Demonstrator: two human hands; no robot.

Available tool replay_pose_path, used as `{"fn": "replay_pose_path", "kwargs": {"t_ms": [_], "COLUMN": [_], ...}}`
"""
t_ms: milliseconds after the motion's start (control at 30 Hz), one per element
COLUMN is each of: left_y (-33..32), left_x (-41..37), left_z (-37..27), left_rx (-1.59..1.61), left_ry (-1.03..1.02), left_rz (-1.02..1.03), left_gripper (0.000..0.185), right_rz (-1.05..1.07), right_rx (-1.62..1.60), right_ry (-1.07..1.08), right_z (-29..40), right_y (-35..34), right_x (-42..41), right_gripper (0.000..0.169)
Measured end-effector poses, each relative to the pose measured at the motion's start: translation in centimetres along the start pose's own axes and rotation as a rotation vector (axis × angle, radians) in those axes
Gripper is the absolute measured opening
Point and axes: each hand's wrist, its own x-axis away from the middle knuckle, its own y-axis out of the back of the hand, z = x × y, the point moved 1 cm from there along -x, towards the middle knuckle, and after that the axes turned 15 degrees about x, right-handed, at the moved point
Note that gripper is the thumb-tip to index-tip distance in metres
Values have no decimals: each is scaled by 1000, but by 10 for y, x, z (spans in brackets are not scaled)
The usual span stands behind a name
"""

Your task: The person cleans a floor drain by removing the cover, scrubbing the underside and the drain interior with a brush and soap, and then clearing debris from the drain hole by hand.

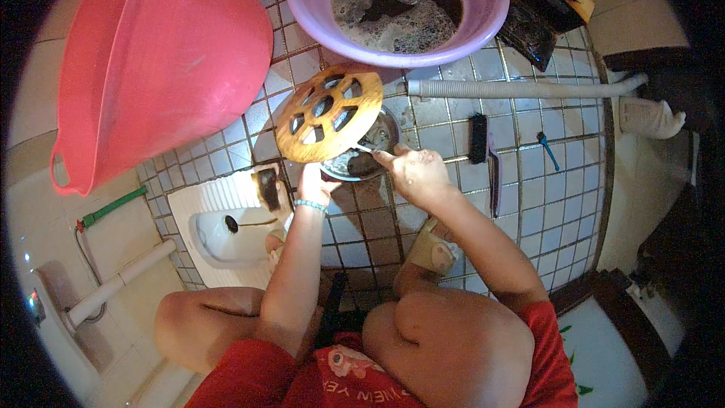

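Observation:
My left hand (313, 186), with a beaded bracelet at the wrist, grips the lower edge of a round, yellow-brown stained disc (340, 144). The disc is tilted and has a centre hole ringed by several cut-outs. My right hand (420, 177) pinches a thin white-handled tool (363, 148), whose tip meets the disc's lower right edge or is hidden there; its kind cannot be told. Beneath the disc on the tiled floor stands a round bowl (362, 178) with dark, wet contents, partly covered by the disc.
A purple basin (396, 60) of dark foamy liquid stands ahead, with a pink tub (187, 62) to its left. A squat toilet (221, 260) is at left. To the right lie a corrugated hose (510, 89), a black-bristled brush (478, 139), a small blue brush (547, 150) and a greasy black panel (529, 39).

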Motion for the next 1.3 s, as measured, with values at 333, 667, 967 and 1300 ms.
{"fn": "replay_pose_path", "kwargs": {"t_ms": [333, 667, 967, 1300], "left_y": [-14, -22, -16, 60], "left_x": [-15, 11, 2, -45], "left_z": [0, 4, 2, -9], "left_rx": [137, 4, 226, -163], "left_ry": [-98, -229, -244, -180], "left_rz": [200, -57, 6, 94], "left_gripper": [28, 26, 30, 24], "right_rz": [127, 143, 71, 126], "right_rx": [-4, -96, 91, 73], "right_ry": [243, 195, 168, 228], "right_z": [2, 14, 50, 61], "right_y": [24, 12, 12, 26], "right_x": [14, 12, 16, -1], "right_gripper": [25, 23, 40, 37]}}
